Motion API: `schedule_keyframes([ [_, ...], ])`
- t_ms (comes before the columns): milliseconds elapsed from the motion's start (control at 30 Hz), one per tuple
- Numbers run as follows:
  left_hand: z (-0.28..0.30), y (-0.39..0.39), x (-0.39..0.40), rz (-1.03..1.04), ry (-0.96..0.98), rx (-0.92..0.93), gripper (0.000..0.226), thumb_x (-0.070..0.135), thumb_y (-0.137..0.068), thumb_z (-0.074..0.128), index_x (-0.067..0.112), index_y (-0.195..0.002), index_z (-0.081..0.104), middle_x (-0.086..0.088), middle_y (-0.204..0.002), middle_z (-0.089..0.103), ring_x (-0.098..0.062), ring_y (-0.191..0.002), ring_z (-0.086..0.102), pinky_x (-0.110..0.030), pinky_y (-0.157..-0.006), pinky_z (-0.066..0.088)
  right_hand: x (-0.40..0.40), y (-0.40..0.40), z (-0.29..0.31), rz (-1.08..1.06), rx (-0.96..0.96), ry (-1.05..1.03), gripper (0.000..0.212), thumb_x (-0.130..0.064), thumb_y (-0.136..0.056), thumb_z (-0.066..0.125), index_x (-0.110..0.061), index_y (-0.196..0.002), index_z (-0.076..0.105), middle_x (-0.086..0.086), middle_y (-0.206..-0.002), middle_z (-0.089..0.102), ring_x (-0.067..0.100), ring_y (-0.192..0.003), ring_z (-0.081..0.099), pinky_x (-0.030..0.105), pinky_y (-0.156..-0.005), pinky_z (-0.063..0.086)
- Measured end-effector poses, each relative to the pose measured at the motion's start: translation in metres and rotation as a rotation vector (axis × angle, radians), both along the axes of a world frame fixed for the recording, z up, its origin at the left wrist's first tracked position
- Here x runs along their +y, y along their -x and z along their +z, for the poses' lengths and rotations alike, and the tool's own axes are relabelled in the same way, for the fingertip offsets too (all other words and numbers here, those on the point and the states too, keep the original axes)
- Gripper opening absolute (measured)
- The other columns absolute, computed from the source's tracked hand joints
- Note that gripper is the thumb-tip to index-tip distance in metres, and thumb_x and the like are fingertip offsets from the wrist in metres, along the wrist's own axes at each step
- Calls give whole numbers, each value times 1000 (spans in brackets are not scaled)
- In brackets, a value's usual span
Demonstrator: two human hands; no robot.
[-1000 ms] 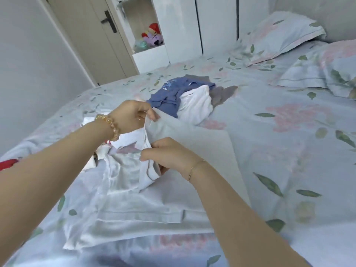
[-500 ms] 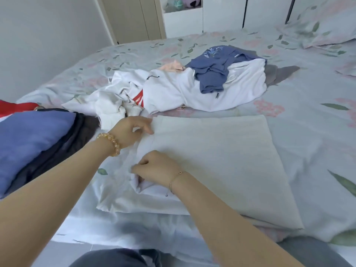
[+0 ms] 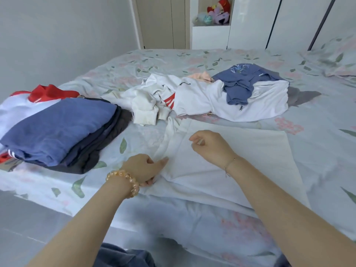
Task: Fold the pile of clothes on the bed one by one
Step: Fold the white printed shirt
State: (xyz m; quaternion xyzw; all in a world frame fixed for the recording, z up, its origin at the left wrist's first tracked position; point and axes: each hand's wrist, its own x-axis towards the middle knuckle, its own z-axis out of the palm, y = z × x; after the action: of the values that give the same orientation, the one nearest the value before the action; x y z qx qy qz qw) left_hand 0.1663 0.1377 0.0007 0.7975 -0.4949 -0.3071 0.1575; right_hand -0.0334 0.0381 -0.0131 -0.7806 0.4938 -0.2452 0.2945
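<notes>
So that it can be folded, the white shirt [image 3: 231,162] is spread flat mid-frame; its edge is pinched by the left hand [image 3: 143,167], while nothing is held in the loosely curled right hand [image 3: 210,144].

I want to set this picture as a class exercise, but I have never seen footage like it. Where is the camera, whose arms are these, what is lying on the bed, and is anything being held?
The camera sits on a person's head, looking forward and down, so the two bare arms reaching in from the bottom are the wearer's own. There is no machine here.

The left hand, with a beaded bracelet, presses on the left edge of a white garment spread flat on the floral bed sheet. The right hand hovers just above the same garment, fingers loosely curled, gripping nothing that I can see.

To the left lies a folded stack, a blue piece on top of dark ones. Further back is the unfolded pile: white clothes with a blue top on them.
</notes>
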Motion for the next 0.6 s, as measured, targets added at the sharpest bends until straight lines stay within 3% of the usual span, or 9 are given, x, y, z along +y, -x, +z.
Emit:
schedule_keyframes([
  [200, -8, 16, -3, 32, 162, 89, 43, 53, -81, 66, 19, -104, 54, 3, -83, 69, -17, -78, 69, -36, -81, 54, -82, -20, 6, -137, 106, 57, 34, -23, -91, 59, -9, -122, 57, 9, -120, 58, 25, -108, 57, 33, -90, 46],
  [267, -12, 18, -5, 14, 198, 70, 40, 44, -83, 69, 18, -109, 54, 2, -94, 63, -20, -85, 67, -37, -82, 54, -104, -26, 10, -120, 203, 10, 27, -25, -90, 63, -6, -109, 64, 10, -113, 62, 28, -106, 58, 37, -92, 47],
  [333, -13, 17, -6, 24, 283, 123, 31, 33, -83, 71, 17, -105, 58, 3, -93, 58, -22, -86, 64, -40, -80, 55, -116, -28, 10, -72, 242, -40, 13, -25, -87, 69, -12, -90, 68, -1, -90, 64, 22, -98, 59, 32, -93, 47],
  [433, -8, 14, -3, 23, 387, 178, 20, 25, -82, 73, 19, -97, 61, 3, -92, 58, -23, -84, 63, -37, -76, 54, -123, -25, 6, -17, 158, -25, 8, -17, -85, 72, -15, -85, 65, -10, -71, 53, 16, -81, 52, 25, -76, 41],
  [600, 2, 4, 8, 27, 410, 224, 21, 24, -82, 73, 22, -97, 59, 6, -88, 56, -20, -77, 62, -31, -68, 52, -124, -32, 16, 43, -101, -8, 6, -14, -89, 67, -9, -88, 63, 2, -80, 53, 9, -67, 45, 13, -66, 40],
])
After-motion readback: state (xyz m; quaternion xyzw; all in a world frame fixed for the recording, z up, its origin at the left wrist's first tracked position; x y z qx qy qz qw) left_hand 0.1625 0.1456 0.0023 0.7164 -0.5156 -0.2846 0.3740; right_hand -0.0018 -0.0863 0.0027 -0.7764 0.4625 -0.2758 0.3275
